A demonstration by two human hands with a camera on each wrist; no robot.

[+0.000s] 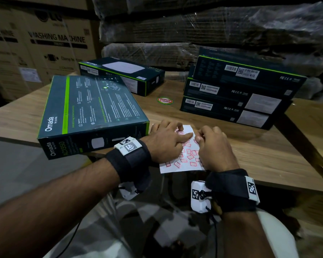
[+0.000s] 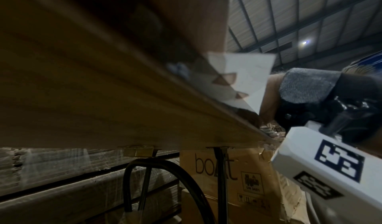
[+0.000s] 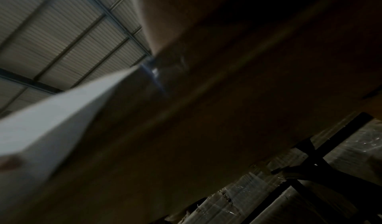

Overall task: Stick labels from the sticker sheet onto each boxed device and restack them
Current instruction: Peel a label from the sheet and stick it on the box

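Observation:
A white sticker sheet [image 1: 185,157] with several red-outlined labels lies at the table's near edge and overhangs it; its underside shows in the left wrist view [image 2: 248,74] and the right wrist view [image 3: 51,121]. My left hand [image 1: 175,135] rests on the sheet, forefinger stretched out and pressing it flat. My right hand [image 1: 200,137] has curled fingers, thumb and forefinger pinching a label at the sheet's right side. A dark green Omada box [image 1: 90,108] lies left of the hands and juts over the edge. Another box [image 1: 123,75] lies behind it. Three boxes are stacked [image 1: 241,94] at right.
The wooden table [image 1: 268,155] carries a round red-green sticker [image 1: 164,100] between the boxes. Washing machine cartons [image 1: 50,40] stand back left, wrapped pallets [image 1: 213,25] behind. Under the table are a brown carton [image 2: 227,175] and black legs [image 2: 221,178].

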